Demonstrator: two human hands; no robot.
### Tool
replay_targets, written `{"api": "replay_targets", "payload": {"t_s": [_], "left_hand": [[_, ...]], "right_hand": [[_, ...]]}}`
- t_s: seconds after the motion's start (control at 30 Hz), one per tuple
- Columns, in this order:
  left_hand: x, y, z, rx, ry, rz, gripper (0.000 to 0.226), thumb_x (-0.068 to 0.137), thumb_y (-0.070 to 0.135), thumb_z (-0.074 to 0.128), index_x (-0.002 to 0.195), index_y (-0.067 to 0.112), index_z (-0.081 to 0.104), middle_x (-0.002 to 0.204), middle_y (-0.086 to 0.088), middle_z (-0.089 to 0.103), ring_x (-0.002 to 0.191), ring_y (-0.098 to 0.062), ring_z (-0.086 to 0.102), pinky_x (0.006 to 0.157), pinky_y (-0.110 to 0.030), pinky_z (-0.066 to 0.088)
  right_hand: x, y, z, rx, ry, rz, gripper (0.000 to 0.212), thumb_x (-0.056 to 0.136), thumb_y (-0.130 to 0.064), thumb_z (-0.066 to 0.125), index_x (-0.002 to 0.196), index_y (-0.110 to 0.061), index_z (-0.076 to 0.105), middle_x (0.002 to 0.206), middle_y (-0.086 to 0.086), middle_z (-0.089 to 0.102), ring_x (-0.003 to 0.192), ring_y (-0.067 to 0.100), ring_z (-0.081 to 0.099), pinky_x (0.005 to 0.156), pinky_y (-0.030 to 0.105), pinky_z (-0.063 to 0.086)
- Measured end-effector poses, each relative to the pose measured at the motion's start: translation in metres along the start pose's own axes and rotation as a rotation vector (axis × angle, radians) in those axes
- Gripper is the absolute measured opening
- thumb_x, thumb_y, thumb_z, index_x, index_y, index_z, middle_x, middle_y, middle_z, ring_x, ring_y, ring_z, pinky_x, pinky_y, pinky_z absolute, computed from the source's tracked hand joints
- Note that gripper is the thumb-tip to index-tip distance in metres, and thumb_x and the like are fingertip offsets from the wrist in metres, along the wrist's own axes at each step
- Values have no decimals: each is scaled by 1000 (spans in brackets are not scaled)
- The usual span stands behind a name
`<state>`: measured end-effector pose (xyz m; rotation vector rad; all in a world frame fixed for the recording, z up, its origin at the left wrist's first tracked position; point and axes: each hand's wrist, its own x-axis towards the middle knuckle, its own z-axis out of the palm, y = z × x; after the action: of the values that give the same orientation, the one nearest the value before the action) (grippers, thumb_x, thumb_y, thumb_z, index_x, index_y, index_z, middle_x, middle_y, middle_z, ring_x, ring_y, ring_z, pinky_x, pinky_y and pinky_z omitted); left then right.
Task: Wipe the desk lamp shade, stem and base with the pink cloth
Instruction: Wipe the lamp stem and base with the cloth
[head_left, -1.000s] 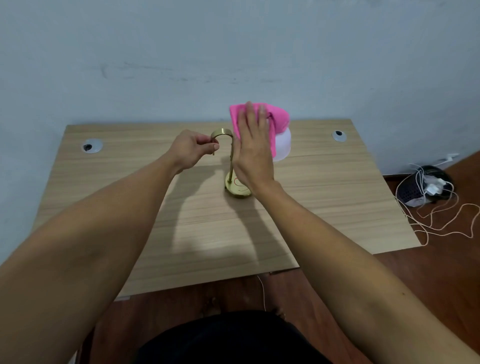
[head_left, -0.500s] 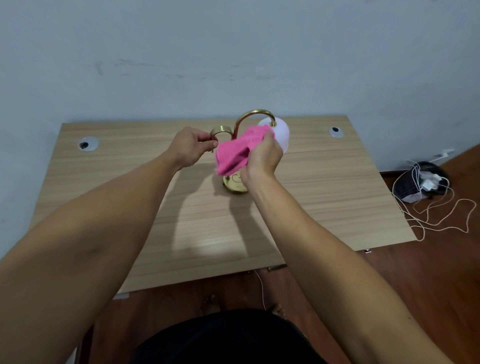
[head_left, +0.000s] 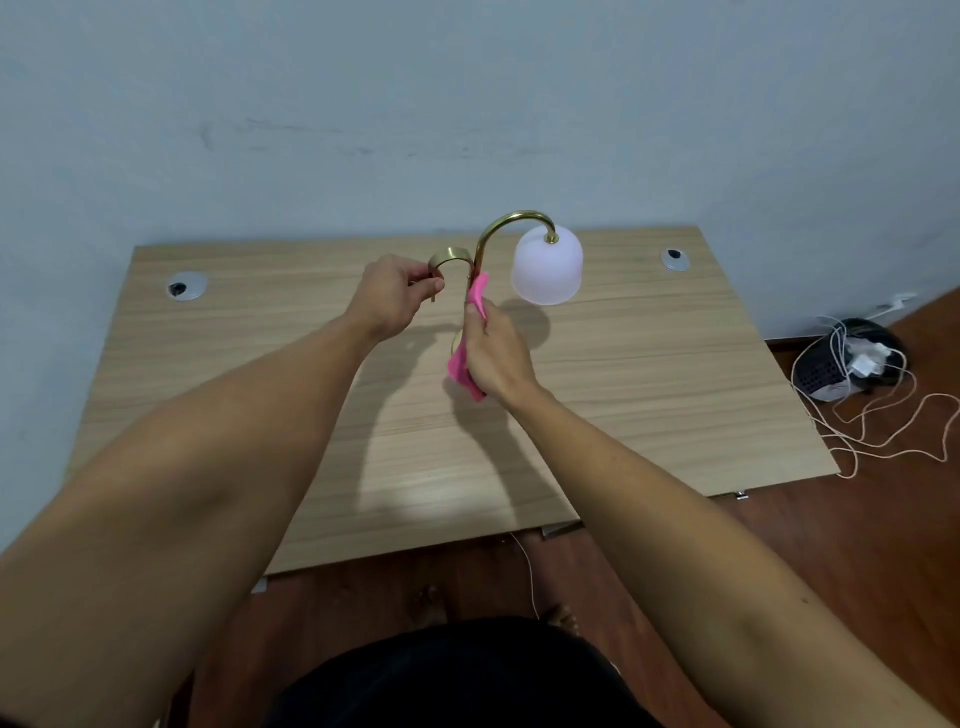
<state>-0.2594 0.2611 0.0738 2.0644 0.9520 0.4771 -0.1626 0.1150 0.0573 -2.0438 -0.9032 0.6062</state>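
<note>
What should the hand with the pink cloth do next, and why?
Probably slide the pink cloth down the stem toward the base. The right hand has the cloth pinched around the lower stem, while the left hand steadies the lamp by its brass handle. The white shade hangs bare, and the base is hidden behind the cloth and hand.

The stem (head_left: 498, 228) is polished brass-coloured metal, glossy and smooth. The shade (head_left: 546, 270) looks like frosted white plastic or glass, matt. The pink cloth (head_left: 470, 338) is soft fabric. The tabletop (head_left: 649, 364) is light wood-grain laminate, smooth, with little shine.
</note>
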Motion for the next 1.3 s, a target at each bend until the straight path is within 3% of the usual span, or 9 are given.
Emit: {"api": "replay_targets", "payload": {"t_s": [0.17,0.33,0.47,0.6,0.8,0.9,1.0,1.13,1.3], "left_hand": [[-29,4,9,-122,59,-106,30,89,24,78,116,11,75,95,-4,73,84,-13,64,78,-18,47],[-49,-20,31,-104,56,-287,46,90,29,77,131,11,66,110,-3,67,99,-20,67,89,-26,48],[-54,-23,56,-136,12,-347,50,95,35,71,138,11,62,123,-5,67,118,-25,65,108,-40,49],[-48,-10,82,-178,15,-356,51,96,37,67,142,16,59,129,-8,66,119,-21,63,109,-40,49],[-26,3,111,-195,132,-277,34,94,31,70,124,14,69,95,7,68,81,-3,64,73,-8,48],[-21,5,112,-128,170,-195,22,95,32,67,109,15,72,90,6,71,84,-12,69,80,-24,55],[-19,2,111,-31,157,-159,18,98,27,61,104,13,71,93,1,73,88,-18,69,86,-39,57],[-17,1,109,47,131,-152,16,98,25,57,100,13,68,89,-1,71,86,-23,68,84,-44,56],[-14,1,109,82,107,-150,15,98,22,56,102,12,66,87,-2,70,84,-23,66,83,-42,55]], "right_hand": [[-14,43,-17,225,57,338,40,104,-33,41,106,-7,72,104,15,75,95,30,70,83,41,56],[-2,80,-50,236,215,436,41,96,-29,42,104,-7,74,104,16,76,100,35,72,89,47,60],[17,92,-66,222,259,349,42,101,-40,39,98,-12,70,92,11,75,88,34,72,85,47,60],[39,100,-61,223,150,260,35,109,-38,40,106,-12,64,80,8,65,66,23,65,62,29,51],[73,122,-13,162,-54,121,36,109,-37,41,133,-19,62,128,11,68,116,27,64,105,48,50],[74,114,7,-73,-293,-86,49,110,-37,30,146,-14,54,120,15,69,112,31,66,100,53,52],[72,138,22,-450,-415,-266,50,112,-34,34,157,-15,42,156,18,49,150,38,38,124,61,24],[59,170,2,-596,-442,-508,55,111,-31,31,163,-14,31,169,11,33,159,36,19,130,54,9],[86,157,12,-656,-424,-402,51,112,-32,35,160,-16,36,168,9,35,158,37,22,127,61,17]]}}
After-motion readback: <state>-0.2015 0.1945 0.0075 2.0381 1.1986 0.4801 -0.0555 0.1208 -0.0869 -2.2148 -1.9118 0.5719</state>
